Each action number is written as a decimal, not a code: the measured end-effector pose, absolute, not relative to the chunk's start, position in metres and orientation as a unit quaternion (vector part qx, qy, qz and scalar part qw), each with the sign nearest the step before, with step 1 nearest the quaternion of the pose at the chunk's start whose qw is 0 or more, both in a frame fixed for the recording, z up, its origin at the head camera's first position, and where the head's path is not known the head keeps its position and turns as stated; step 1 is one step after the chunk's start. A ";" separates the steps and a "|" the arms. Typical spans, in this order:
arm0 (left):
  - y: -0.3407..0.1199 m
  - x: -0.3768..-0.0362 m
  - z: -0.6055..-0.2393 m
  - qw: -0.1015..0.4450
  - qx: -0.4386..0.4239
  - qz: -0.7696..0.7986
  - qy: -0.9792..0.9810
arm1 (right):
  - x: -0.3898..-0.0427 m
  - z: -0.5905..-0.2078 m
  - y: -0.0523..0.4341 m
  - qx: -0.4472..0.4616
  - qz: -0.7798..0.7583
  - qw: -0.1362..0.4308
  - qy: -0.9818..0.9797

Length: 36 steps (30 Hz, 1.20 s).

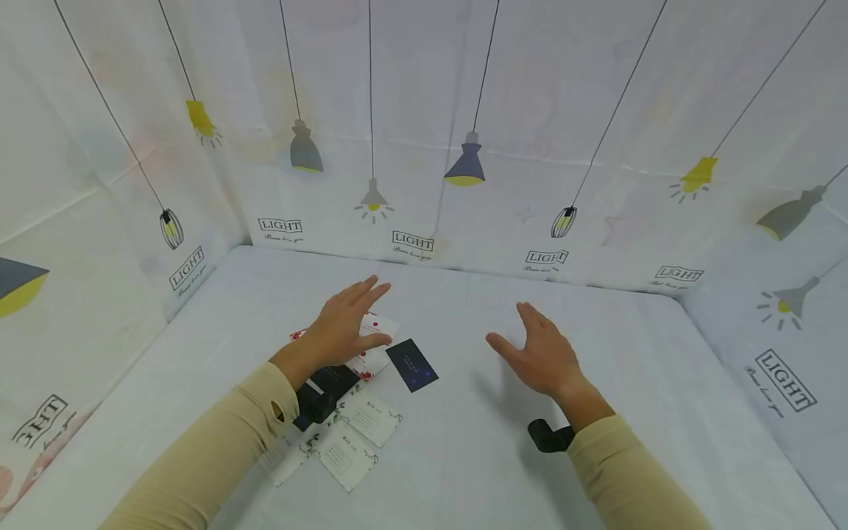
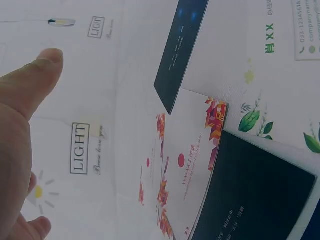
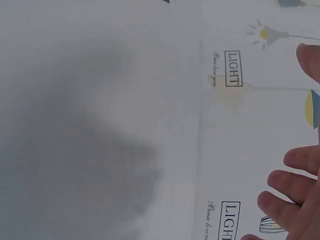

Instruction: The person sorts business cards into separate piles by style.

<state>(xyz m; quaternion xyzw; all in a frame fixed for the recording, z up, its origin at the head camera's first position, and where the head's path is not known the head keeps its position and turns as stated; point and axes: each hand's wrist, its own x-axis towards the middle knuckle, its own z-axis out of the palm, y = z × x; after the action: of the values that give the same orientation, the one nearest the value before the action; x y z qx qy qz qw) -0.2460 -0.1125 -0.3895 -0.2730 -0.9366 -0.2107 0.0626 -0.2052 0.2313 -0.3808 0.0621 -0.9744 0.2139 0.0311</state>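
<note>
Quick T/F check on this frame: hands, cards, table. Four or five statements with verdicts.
1. The left hand hovers over the spread of cards with its fingers straight. True.
2. The right hand grips a dark card. False: it is open and holds nothing, above bare tablecloth.
3. A dark blue card lies just right of the left hand. True.
4. All the cards are dark. False: white floral cards and a red-patterned card lie among them.
5. The cards lie under the right hand. False: they lie by the left hand.
</note>
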 end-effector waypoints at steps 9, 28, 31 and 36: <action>-0.112 -0.251 -0.392 0.076 -0.285 -0.221 -0.930 | -0.204 -0.388 0.215 0.045 0.289 0.049 -0.955; -0.096 -0.256 -0.408 -0.001 -0.282 -0.256 -0.925 | -0.201 -0.403 0.176 0.063 0.349 0.026 -0.935; -0.095 -0.256 -0.409 -0.007 -0.281 -0.271 -0.921 | -0.200 -0.404 0.172 0.062 0.358 0.027 -0.931; -0.095 -0.255 -0.410 -0.027 -0.274 -0.295 -0.915 | -0.198 -0.409 0.164 0.061 0.376 0.024 -0.924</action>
<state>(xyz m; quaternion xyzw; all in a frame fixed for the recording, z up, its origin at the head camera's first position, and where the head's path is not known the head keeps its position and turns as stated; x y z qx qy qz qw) -0.2553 -0.0951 -0.4104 -0.2736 -0.9152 -0.2947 -0.0269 -0.1980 0.1640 -0.4093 0.0607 -0.9242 0.3763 0.0240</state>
